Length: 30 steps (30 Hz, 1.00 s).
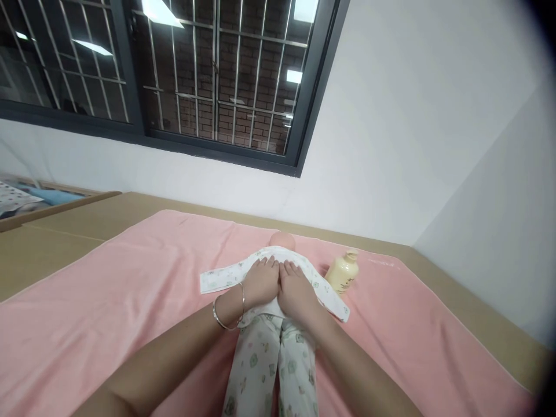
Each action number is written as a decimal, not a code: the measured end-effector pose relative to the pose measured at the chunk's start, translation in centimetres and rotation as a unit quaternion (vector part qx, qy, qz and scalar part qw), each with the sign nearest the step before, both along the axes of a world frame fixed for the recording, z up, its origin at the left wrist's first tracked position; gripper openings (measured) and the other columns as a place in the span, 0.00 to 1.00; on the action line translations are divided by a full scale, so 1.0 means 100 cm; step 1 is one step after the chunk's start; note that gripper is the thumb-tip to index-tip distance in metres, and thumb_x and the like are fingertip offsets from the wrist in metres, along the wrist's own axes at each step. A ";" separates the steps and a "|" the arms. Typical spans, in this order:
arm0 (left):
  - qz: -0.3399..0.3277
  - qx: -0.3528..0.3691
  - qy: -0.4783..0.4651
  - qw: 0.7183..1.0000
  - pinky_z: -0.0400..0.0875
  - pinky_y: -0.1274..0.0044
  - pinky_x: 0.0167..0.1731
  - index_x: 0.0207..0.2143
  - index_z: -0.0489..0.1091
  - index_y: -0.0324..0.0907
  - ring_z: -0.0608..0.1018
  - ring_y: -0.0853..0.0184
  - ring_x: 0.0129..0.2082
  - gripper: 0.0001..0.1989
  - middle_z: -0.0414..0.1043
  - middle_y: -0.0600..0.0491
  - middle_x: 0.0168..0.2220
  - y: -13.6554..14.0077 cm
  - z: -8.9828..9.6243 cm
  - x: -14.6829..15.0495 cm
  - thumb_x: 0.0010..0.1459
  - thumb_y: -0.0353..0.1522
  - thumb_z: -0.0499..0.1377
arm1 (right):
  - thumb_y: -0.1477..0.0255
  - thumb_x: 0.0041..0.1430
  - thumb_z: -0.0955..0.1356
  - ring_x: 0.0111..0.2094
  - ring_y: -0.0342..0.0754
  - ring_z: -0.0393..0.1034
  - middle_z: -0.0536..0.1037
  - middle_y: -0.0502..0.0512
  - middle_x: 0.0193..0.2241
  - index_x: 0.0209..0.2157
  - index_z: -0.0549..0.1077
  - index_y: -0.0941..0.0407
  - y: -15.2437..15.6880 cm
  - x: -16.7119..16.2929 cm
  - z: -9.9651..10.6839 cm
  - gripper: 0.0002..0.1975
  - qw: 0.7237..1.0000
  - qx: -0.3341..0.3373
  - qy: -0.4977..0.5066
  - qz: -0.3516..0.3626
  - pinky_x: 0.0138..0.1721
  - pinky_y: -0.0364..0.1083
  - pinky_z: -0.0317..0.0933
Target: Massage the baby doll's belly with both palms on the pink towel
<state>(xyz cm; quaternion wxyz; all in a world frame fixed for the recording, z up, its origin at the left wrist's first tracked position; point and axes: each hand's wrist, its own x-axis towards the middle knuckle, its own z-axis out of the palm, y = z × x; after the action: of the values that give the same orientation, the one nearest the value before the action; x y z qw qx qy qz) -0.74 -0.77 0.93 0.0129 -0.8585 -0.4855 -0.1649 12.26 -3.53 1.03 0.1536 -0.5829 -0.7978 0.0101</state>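
A baby doll lies on its back, dressed in a white printed top (221, 278) and matching printed trousers (256, 359). Its round head (282, 240) shows beyond the collar; the face cannot be made out. My left hand (262, 281), with a silver bangle on the wrist, rests flat on the chest of the top. Beside it my right hand (297, 289) lies flat too, the two hands touching along their inner edges. Nothing is seen in either hand. Both sleeves of the top stretch out sideways. A pale yellow pump bottle (343, 272) stands tilted next to the right-hand sleeve.
Under the doll a pink blanket (143, 278) covers most of the tan surface (78, 214). A white wall (356, 145) and a barred window (217, 75) rise behind it. At the far left, folded cloths (56, 196) lie behind a wooden edge.
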 end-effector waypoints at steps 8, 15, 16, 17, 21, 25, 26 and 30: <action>-0.076 -0.019 -0.121 0.990 0.60 0.64 0.61 0.56 0.66 0.35 0.69 0.58 0.59 0.21 0.68 0.40 0.58 0.014 0.007 -0.004 0.62 0.28 0.47 | 0.65 0.68 0.54 0.67 0.54 0.49 0.59 0.64 0.64 0.63 0.60 0.64 0.035 0.021 -0.009 0.27 0.986 0.003 0.155 0.057 0.66 0.55 0.42; 0.002 -0.024 -0.165 0.986 0.48 0.59 0.66 0.63 0.58 0.38 0.54 0.56 0.68 0.27 0.54 0.42 0.67 0.036 -0.032 -0.003 0.66 0.40 0.47 | 0.60 0.69 0.54 0.67 0.55 0.49 0.59 0.64 0.64 0.63 0.61 0.62 0.060 0.033 -0.035 0.29 0.986 0.028 0.164 -0.024 0.66 0.57 0.38; 0.004 -0.019 -0.164 0.986 0.48 0.59 0.66 0.63 0.58 0.38 0.53 0.55 0.68 0.27 0.53 0.43 0.67 0.036 -0.034 -0.002 0.66 0.40 0.47 | 0.60 0.69 0.54 0.67 0.56 0.48 0.59 0.65 0.64 0.63 0.61 0.63 0.058 0.032 -0.035 0.29 0.986 0.027 0.155 -0.049 0.66 0.57 0.38; 0.007 -0.016 -0.160 0.987 0.47 0.59 0.66 0.63 0.58 0.38 0.53 0.55 0.68 0.27 0.53 0.43 0.67 0.036 -0.035 -0.002 0.66 0.40 0.47 | 0.59 0.69 0.54 0.67 0.57 0.48 0.58 0.66 0.64 0.63 0.61 0.63 0.056 0.031 -0.034 0.30 0.987 0.022 0.145 -0.069 0.66 0.58 0.37; 0.017 -0.001 -0.151 0.988 0.48 0.58 0.66 0.63 0.58 0.39 0.53 0.54 0.68 0.26 0.53 0.43 0.67 0.034 -0.036 -0.001 0.66 0.40 0.48 | 0.59 0.69 0.54 0.67 0.58 0.46 0.57 0.66 0.65 0.64 0.59 0.64 0.051 0.028 -0.028 0.30 0.989 0.000 0.119 -0.089 0.66 0.58 0.36; 0.006 0.001 -0.150 0.989 0.48 0.58 0.66 0.63 0.58 0.40 0.53 0.55 0.68 0.26 0.54 0.44 0.67 0.034 -0.035 -0.001 0.66 0.39 0.47 | 0.60 0.69 0.53 0.67 0.58 0.45 0.56 0.68 0.65 0.63 0.58 0.67 0.049 0.028 -0.025 0.31 0.989 0.000 0.117 -0.090 0.66 0.57 0.36; 0.005 0.001 -0.151 0.989 0.48 0.57 0.66 0.63 0.58 0.40 0.53 0.55 0.68 0.26 0.54 0.44 0.67 0.034 -0.035 -0.001 0.66 0.39 0.47 | 0.60 0.69 0.53 0.67 0.58 0.45 0.56 0.69 0.65 0.63 0.58 0.67 0.048 0.028 -0.024 0.31 0.989 0.002 0.118 -0.088 0.66 0.58 0.36; 0.005 0.007 -0.158 0.987 0.49 0.57 0.66 0.63 0.58 0.40 0.54 0.55 0.68 0.25 0.55 0.44 0.66 0.032 -0.034 -0.001 0.66 0.39 0.47 | 0.60 0.69 0.53 0.67 0.59 0.47 0.58 0.70 0.64 0.63 0.59 0.67 0.048 0.029 -0.026 0.31 0.990 0.011 0.118 -0.079 0.65 0.58 0.37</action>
<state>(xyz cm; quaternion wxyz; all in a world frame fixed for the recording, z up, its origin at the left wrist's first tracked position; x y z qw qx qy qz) -0.85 2.44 -2.47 -0.0576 -0.8192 -0.4844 -0.3015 15.15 1.32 -1.55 0.2537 -0.6374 -0.7253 0.0579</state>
